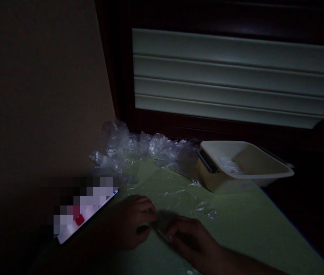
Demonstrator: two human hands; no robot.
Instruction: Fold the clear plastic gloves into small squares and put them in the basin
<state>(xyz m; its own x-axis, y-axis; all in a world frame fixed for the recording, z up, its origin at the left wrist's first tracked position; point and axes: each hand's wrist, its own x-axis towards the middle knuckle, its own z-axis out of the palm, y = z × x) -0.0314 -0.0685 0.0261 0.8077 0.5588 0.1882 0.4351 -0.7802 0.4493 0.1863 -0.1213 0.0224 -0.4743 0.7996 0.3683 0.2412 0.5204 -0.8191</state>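
Note:
The light is dim. My right hand [192, 238] pinches a small piece of clear crinkled plastic [163, 229] between thumb and fingers, low over the green tabletop [230, 221]. Close by on its left, my left hand [136, 223] has its fingers curled and thumb bent in towards them, by the plastic's near end. What lies between its fingertips is too dark to make out. Several crumpled clear plastic bags [158, 145] lie heaped along the back of the table, and thin clear pieces [204, 208] lie flat beyond my right hand.
A cream plastic tub [216, 183] with dark side handles stands at the back right, some clear plastic [229, 165] inside. A phone or tablet [80, 229] with a lit screen, partly blurred, is at the left. A wall [41, 91] and a dark-framed slatted panel [230, 76] rise behind.

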